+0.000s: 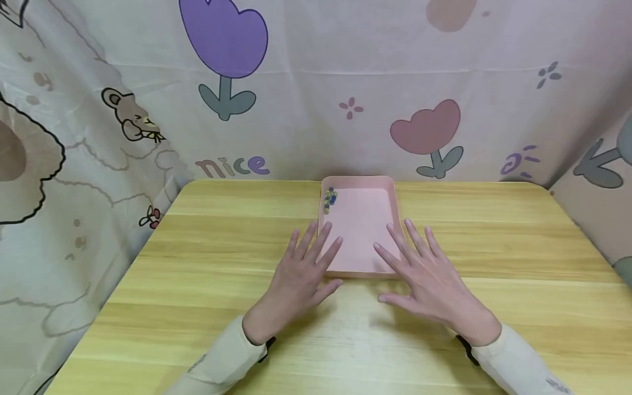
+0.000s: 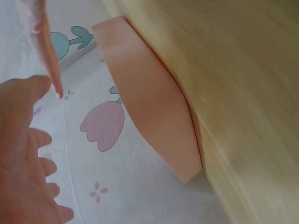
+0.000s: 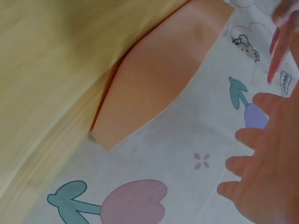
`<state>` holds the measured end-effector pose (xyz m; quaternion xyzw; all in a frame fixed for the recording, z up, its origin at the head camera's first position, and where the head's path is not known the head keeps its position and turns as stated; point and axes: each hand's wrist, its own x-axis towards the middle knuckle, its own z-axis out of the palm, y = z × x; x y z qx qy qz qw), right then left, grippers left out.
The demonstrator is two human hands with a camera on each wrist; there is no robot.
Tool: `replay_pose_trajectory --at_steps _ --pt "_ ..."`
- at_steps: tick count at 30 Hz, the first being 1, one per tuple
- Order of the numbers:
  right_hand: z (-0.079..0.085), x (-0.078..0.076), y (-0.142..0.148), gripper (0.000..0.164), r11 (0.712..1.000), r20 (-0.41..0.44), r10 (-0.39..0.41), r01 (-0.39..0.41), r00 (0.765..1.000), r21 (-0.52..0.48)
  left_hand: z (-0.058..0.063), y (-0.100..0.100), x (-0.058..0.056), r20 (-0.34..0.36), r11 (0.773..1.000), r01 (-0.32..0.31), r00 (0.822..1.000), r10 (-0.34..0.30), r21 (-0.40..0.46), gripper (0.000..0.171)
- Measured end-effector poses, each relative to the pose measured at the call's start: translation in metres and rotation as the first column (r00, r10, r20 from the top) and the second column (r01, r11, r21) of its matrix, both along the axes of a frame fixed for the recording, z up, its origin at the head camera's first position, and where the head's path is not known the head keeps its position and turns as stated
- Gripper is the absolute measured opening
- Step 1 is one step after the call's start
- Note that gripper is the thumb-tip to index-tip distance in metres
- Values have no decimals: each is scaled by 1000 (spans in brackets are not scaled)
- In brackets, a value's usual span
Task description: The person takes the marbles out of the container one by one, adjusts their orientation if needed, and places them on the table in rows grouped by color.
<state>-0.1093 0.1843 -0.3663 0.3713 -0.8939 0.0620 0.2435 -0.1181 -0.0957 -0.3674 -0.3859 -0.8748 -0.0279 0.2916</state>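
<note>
A shallow pink tray [image 1: 362, 230] lies on the wooden table, its far edge close to the back curtain. Several small blue and yellowish pieces [image 1: 329, 199] sit together in its far left corner, too small to tell their kind. My left hand [image 1: 298, 274] hovers by the tray's near left side, fingers spread, holding nothing. On the other side, my right hand [image 1: 428, 280] is spread the same way by the near right side, also without anything in it. Both wrist views show the tray's outer wall [image 2: 145, 88] and the hands apart from it.
The light wooden table [image 1: 222, 230] stretches out on both sides of the tray. A pale curtain [image 1: 316, 99] printed with tulips and a bear hangs behind the table and along its left and right sides.
</note>
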Motion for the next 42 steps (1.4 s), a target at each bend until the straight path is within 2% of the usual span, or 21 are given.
replay_pose_trajectory --at_steps 1,3,4,5,6,7,9,11,13,15,17,18,21,23,25,29,32,34,40,42 --pt "1 0 0 84 1000 19 -7 7 1000 5 1 0 1 29 999 -3 1000 2 33 79" --pt "3 -1 0 85 1000 65 -21 20 998 9 5 0 1 154 992 -17 988 -3 124 76" --pt "4 -2 1 85 1000 92 -25 25 995 5 7 1 0 236 983 -34 972 -11 183 73" --pt "5 -3 2 84 1000 116 -26 27 993 -5 9 2 -1 333 967 -65 943 -21 246 71" --pt "5 -4 2 84 999 139 -23 27 990 -23 10 3 -4 432 943 -111 901 -38 315 69" --pt "5 -6 3 83 998 156 -14 22 988 -51 12 3 -7 523 909 -166 850 -64 382 67" --pt "4 -10 3 78 992 170 15 6 985 -124 12 4 -14 673 828 -304 730 -116 471 62" --pt "3 -15 2 71 980 171 43 -8 984 -200 9 2 -23 760 739 -423 624 -181 524 58" --pt "2 -20 1 64 963 177 62 -12 982 -271 3 0 -30 803 670 -504 545 -241 544 54" --pt "4 -24 0 59 946 212 57 15 976 -324 -4 -1 -36 823 615 -561 484 -299 554 52" --pt "7 -28 -1 54 927 282 48 63 958 -370 -11 -2 -40 829 577 -597 437 -349 557 50" --pt "8 -29 0 51 919 319 40 91 947 -385 -14 -2 -41 831 560 -614 414 -371 556 49" --pt "14 -34 1 44 894 439 28 173 898 -413 -22 -1 -45 834 526 -652 361 -417 545 47" --pt "17 -39 2 41 881 507 34 214 861 -423 -26 0 -46 839 508 -679 337 -426 531 47" --pt "19 -44 2 38 869 562 46 244 826 -430 -29 1 -46 840 491 -695 328 -432 524 47" --pt "21 -55 2 33 855 641 66 288 765 -432 -32 2 -47 830 453 -717 328 -451 530 46" --pt "24 -62 2 32 851 670 80 300 738 -432 -33 2 -48 816 419 -729 336 -470 542 44" --pt "26 -66 1 33 852 687 91 301 721 -428 -34 2 -48 812 398 -741 336 -478 541 43" --pt "32 -76 -3 33 854 726 125 299 676 -425 -33 2 -49 808 377 -756 330 -488 536 40" --pt "34 -80 -4 32 849 745 142 308 652 -431 -32 2 -49 800 370 -751 337 -497 547 38"
